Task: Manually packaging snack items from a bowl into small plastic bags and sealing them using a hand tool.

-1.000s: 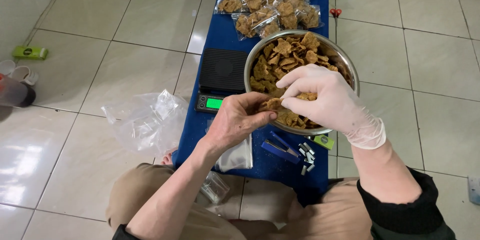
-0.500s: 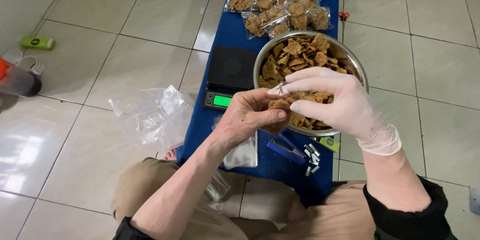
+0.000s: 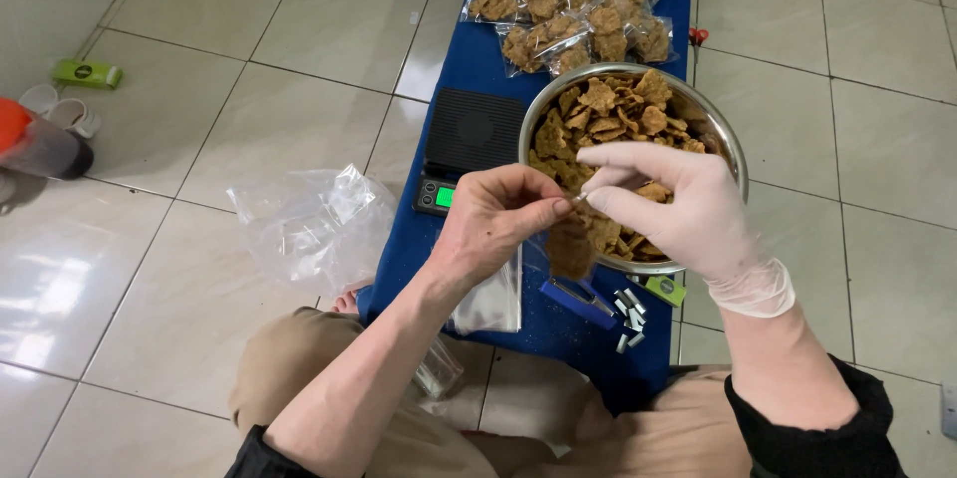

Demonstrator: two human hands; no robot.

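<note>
My bare left hand (image 3: 493,224) and my gloved right hand (image 3: 678,209) pinch the top of a small clear bag of brown crackers (image 3: 571,247), which hangs between them over the near rim of a metal bowl (image 3: 733,149). The bowl is full of brown crackers (image 3: 608,109) and stands on a blue mat (image 3: 478,59). A black digital scale (image 3: 467,144) with a lit green display sits just left of the bowl.
Several filled cracker bags (image 3: 568,4) lie at the far end of the mat. A pile of empty clear bags (image 3: 314,224) rests on the tiled floor at left. A blue stapler (image 3: 578,301) and loose staples (image 3: 628,323) lie near my knees. A red-capped bottle (image 3: 40,144) stands far left.
Both hands have lifted out of the bowl towards me, and the small filled bag now hangs between the fingertips instead of being held down inside the bowl.
</note>
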